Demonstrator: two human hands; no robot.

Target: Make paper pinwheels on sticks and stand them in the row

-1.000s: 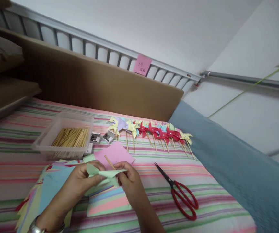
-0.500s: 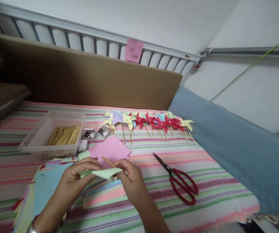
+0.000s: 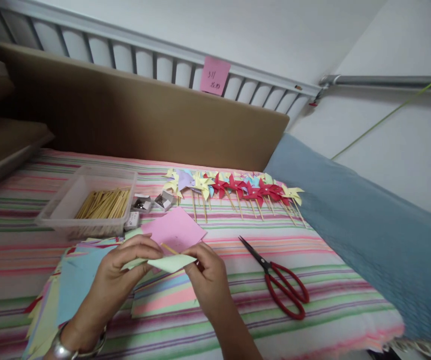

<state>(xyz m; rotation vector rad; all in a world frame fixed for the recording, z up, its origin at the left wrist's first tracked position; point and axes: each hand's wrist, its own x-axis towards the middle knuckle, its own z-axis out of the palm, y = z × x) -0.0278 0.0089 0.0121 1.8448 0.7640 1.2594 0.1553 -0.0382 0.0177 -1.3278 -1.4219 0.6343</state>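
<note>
A pale green paper pinwheel [image 3: 170, 263] is held up between my two hands, its blades folded over. My left hand [image 3: 127, 265] pinches its left side between thumb and fingers. At the right corner, my right hand [image 3: 208, 272] is closed on the same green paper. A thin wooden stick [image 3: 169, 248] sticks out behind the paper; which hand holds it, and where it joins, is hidden. Under my hands lie pink paper squares [image 3: 177, 227] and a stack of coloured sheets [image 3: 166, 300]. Red-handled scissors [image 3: 275, 277] lie half open to the right of my right hand.
A clear plastic box [image 3: 87, 220] holds wooden sticks [image 3: 104, 203]. Small boxes of metal pins [image 3: 163, 200] stand beside it. Finished pinwheels [image 3: 234, 186] lie in a row before a cardboard sheet [image 3: 155, 120]. More coloured paper [image 3: 76, 280] lies at left, on the striped cloth [image 3: 335, 300].
My right hand has shifted along the green paper's right corner, and the paper looks turned flatter and tauter. The whole view has moved slightly as the head turned.
</note>
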